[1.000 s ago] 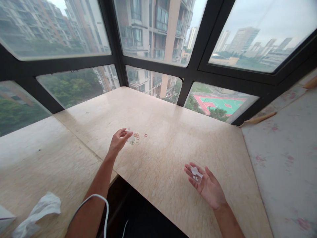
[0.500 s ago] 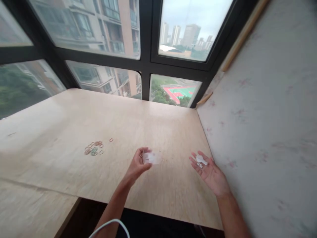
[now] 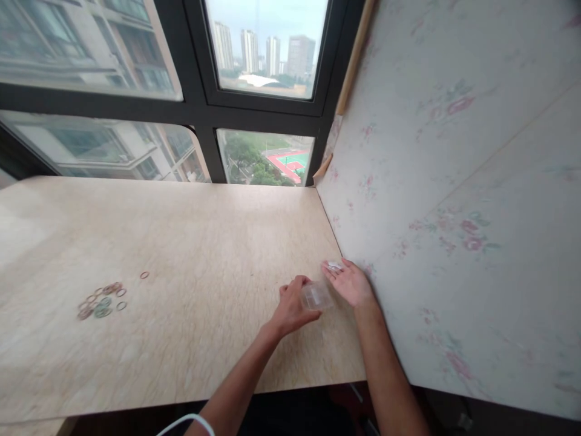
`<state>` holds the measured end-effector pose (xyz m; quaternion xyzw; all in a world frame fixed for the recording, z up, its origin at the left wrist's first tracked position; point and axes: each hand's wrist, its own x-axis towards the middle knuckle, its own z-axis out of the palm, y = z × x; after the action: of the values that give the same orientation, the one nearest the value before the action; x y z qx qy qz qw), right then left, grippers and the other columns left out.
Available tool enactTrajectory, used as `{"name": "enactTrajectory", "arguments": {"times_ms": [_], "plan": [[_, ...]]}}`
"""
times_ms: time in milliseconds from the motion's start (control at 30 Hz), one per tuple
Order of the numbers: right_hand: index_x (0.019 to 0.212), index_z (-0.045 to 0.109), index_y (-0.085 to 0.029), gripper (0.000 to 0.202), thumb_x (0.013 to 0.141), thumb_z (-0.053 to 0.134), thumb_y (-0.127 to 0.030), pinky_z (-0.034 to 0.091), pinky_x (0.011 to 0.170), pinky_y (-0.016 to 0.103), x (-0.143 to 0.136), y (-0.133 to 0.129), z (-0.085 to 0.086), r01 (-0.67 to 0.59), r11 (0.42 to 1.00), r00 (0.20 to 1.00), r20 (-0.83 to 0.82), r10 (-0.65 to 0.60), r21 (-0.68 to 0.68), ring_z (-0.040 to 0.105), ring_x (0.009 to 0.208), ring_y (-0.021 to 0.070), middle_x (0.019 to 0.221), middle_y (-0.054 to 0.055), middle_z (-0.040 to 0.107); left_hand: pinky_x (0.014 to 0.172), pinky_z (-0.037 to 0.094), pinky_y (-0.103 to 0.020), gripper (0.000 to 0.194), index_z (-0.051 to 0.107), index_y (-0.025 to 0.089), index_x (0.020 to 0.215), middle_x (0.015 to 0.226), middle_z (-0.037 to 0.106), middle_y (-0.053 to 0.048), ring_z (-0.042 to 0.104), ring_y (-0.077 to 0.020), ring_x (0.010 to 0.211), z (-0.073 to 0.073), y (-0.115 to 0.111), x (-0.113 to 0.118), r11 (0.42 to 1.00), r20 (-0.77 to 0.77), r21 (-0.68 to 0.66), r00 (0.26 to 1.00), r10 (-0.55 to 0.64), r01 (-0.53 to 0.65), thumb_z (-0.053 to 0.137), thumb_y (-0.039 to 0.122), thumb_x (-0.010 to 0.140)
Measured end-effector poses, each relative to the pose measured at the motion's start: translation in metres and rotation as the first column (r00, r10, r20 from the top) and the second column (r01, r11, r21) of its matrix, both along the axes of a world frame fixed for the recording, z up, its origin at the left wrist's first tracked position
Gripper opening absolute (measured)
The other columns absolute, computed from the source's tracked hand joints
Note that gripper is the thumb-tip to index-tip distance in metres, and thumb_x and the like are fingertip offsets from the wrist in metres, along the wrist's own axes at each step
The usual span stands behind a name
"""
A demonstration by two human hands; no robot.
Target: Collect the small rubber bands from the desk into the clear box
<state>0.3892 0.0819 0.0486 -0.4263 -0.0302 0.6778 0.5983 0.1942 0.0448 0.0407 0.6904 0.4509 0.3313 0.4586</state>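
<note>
My left hand (image 3: 290, 307) is closed around a small clear plastic box (image 3: 316, 295), gripping it from its left side just above the tabletop. Close by on the right, my right hand (image 3: 351, 283) is turned palm up near the wall. Small white pieces (image 3: 334, 266) rest on its extended fingers; their exact kind is too small to make out. A loose cluster of thin rings (image 3: 103, 299), copper-coloured and greenish, lies far to the left of both hands. One reddish ring (image 3: 144, 275) lies apart from that cluster.
The pale marbled tabletop (image 3: 195, 242) meets a flower-papered wall (image 3: 431, 200) close on my right. Dark window frames (image 3: 200, 109) border its back edge. A white cable (image 3: 188, 418) crosses near my left forearm.
My view has swung to the right. My left hand has brought the plastic box close to my right hand, and the wide gap between them has narrowed. The rings lie as before.
</note>
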Motion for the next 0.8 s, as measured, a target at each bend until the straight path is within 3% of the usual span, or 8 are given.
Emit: {"name": "enactTrajectory", "arguments": {"times_ms": [167,333,500,633,800], "plan": [[0.124,0.045,-0.013,0.038,0.086,0.044,-0.02,0.056,0.088,0.038,-0.002,0.028,0.003,-0.011,0.998,1.0,-0.016,0.01,-0.064,0.061,0.11,0.0209,0.116,0.017,0.06,0.098,0.026,-0.05,0.064,0.049,0.022,0.113,0.118,0.057,-0.013,0.049,-0.0337,0.115,-0.009,0.013,0.005,0.997,-0.113,0.027,0.991,-0.067,0.071,0.078,0.033,0.058],[0.132,0.039,-0.009,0.051,0.083,0.044,-0.021,0.054,0.089,0.038,-0.002,0.048,0.005,-0.01,0.994,1.0,0.0,0.01,-0.108,0.056,0.117,0.0217,0.13,0.021,0.05,0.102,0.022,-0.053,0.067,0.05,0.023,0.118,0.13,0.052,-0.015,0.026,-0.0371,0.136,-0.018,0.024,0.013,0.993,-0.176,0.069,0.981,-0.083,0.097,0.079,0.035,0.059],[0.138,0.034,-0.012,0.062,0.079,0.048,-0.022,0.051,0.094,0.044,0.0,0.041,0.01,-0.011,0.988,1.0,0.02,0.014,-0.156,0.047,0.128,0.0242,0.141,0.021,0.041,0.101,0.023,-0.058,0.066,0.048,0.025,0.125,0.143,0.04,-0.014,0.019,-0.0376,0.14,-0.019,0.027,0.022,0.987,-0.322,0.085,0.942,-0.099,0.133,0.073,0.034,0.065],[0.14,0.031,-0.007,0.069,0.076,0.051,-0.023,0.048,0.096,0.044,0.001,0.033,0.017,-0.044,0.981,0.999,0.019,0.049,-0.191,0.039,0.134,0.0276,0.144,0.026,0.035,0.101,0.023,-0.061,0.072,0.043,0.023,0.132,0.148,0.033,-0.018,0.016,-0.0393,0.14,-0.02,0.022,0.03,0.99,-0.41,0.079,0.909,-0.075,0.117,0.07,0.036,0.066],[0.142,0.031,-0.009,0.069,0.077,0.049,-0.022,0.047,0.097,0.047,-0.003,0.047,0.023,-0.071,0.973,0.997,0.021,0.078,-0.22,0.037,0.136,0.0276,0.145,0.023,0.035,0.102,0.02,-0.062,0.077,0.038,0.023,0.136,0.151,0.029,-0.019,0.013,-0.0385,0.141,-0.021,0.016,0.035,0.993,-0.432,0.079,0.901,-0.049,0.092,0.067,0.036,0.066]]}}
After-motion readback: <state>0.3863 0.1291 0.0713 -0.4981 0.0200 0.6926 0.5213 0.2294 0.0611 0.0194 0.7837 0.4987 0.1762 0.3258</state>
